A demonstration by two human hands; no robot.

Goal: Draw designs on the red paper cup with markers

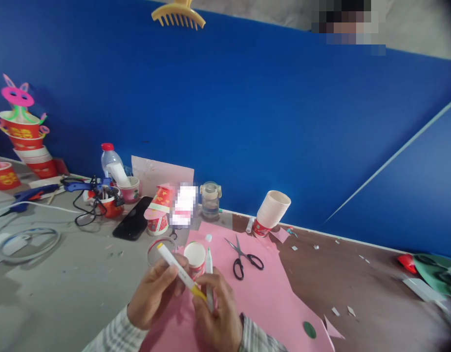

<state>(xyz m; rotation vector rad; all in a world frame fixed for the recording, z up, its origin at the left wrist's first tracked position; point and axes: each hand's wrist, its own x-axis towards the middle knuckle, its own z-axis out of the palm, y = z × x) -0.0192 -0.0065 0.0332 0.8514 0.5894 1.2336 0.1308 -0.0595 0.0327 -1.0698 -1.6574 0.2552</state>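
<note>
My left hand (154, 288) holds the white barrel of a yellow marker (177, 266), tilted with its yellow-tipped end up to the left. The fingers of my right hand (218, 310) close on the marker's yellow lower end. A white marker with a green tip (209, 264) also stands up from my right hand, tip pointing away from me. Just beyond both hands is a red and white paper cup (195, 256), open end up. A small white cap (208, 238) lies behind it on the pink paper (269, 303).
Black-handled scissors (243, 259) lie open on the paper. Stacked paper cups (272, 210) lean behind them, right of a glass jar (210, 200). At left are a phone (133, 218), cables (29, 244) and a glue gun (31, 193). A blue partition (247, 122) rises behind.
</note>
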